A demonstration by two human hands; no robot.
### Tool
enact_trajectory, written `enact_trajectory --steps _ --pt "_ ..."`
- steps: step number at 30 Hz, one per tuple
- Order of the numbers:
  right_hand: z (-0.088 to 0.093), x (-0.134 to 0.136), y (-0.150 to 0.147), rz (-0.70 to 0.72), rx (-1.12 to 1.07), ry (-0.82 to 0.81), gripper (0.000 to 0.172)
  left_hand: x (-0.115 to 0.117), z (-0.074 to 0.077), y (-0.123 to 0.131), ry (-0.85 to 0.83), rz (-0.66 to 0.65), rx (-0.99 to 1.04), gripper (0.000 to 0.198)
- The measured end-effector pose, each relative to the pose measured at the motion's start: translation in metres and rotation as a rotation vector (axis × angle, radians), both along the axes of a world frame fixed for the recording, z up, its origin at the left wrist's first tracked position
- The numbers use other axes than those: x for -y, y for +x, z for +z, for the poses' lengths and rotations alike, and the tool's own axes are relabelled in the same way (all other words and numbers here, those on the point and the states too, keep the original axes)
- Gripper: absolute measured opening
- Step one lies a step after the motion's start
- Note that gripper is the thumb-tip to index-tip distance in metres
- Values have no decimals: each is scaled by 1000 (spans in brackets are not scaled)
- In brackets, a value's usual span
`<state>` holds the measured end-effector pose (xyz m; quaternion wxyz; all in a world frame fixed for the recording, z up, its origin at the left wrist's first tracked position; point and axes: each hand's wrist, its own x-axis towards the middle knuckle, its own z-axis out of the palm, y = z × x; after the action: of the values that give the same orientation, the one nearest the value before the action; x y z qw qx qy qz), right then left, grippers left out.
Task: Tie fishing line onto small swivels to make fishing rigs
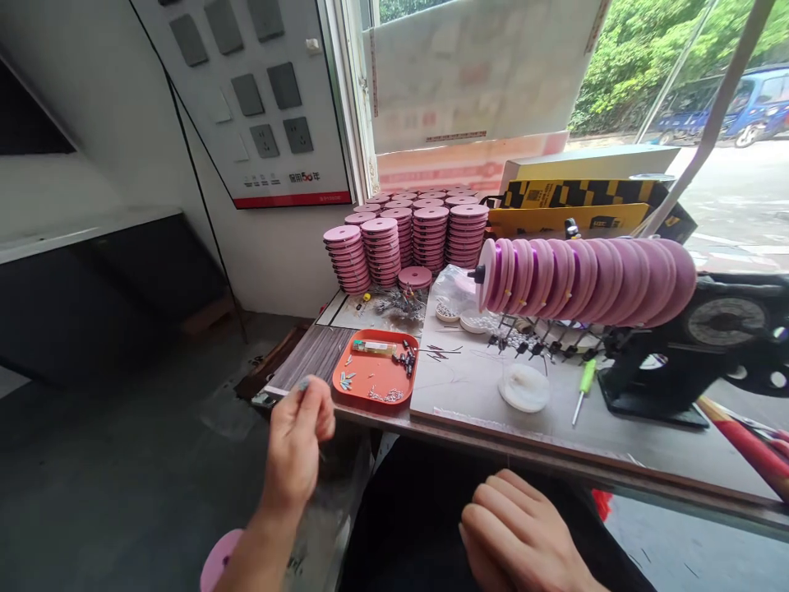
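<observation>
My left hand (299, 440) is raised just off the table's near left corner, its fingers pinched together on something small that I cannot make out. My right hand (518, 534) rests low on my dark lap with the fingers curled under; nothing shows in it. Just beyond the left hand sits an orange tray (361, 393) holding small metal parts and dark components. A row of pink discs (585, 279) is threaded on a horizontal spindle of a black machine (671, 374) at the right.
Stacks of pink discs (407, 238) stand at the table's back by the window. A white round lid (523, 386), a green screwdriver (583, 386), plastic bags and loose black parts lie mid-table. Yellow-black boxes (579, 205) sit behind. A pink disc (219, 559) lies low left.
</observation>
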<state>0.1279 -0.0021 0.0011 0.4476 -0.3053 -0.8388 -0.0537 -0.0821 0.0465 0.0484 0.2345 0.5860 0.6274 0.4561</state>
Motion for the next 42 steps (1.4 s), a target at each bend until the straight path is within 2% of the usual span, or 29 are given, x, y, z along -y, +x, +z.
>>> enact_trajectory --steps 1,4,8,14,19,23,27,30,32,36,39,40,42 --pt "0 0 0 -11 -15 -12 30 -10 1 -8 -4 -2 -139 30" --pt "-6 -1 -1 -36 -99 -23 20 -41 -1 -24 -73 -27 -387 7" --pt "-16 -2 -2 21 -179 -73 14 -67 -4 -29 -169 -35 -631 9" --pt "-19 -1 -3 52 -222 -117 13 -74 3 -22 -331 -115 -841 7" --pt "-14 2 0 57 -198 -175 15 -73 9 -5 -417 -177 -851 30" --pt "-8 6 8 72 -135 -224 13 -78 9 9 -444 -231 -703 30" --pt "-10 6 13 54 -120 -218 9 -83 14 2 -419 -247 -458 28" --pt "-11 6 13 26 -117 -222 8 -72 21 -5 -341 -247 -204 7" --pt "-10 7 12 23 -132 -222 8 -53 19 -1 -295 -256 1 12" --pt "-3 9 9 17 -165 -219 8 -2 -5 28 -358 -330 383 19" --pt "0 8 8 -4 -176 -243 10 27 -27 47 -427 -360 562 21" --pt "1 7 9 -11 -181 -251 10 34 -33 51 -456 -348 632 21" --pt "2 5 9 -25 -189 -265 12 41 -41 56 -523 -244 845 25"
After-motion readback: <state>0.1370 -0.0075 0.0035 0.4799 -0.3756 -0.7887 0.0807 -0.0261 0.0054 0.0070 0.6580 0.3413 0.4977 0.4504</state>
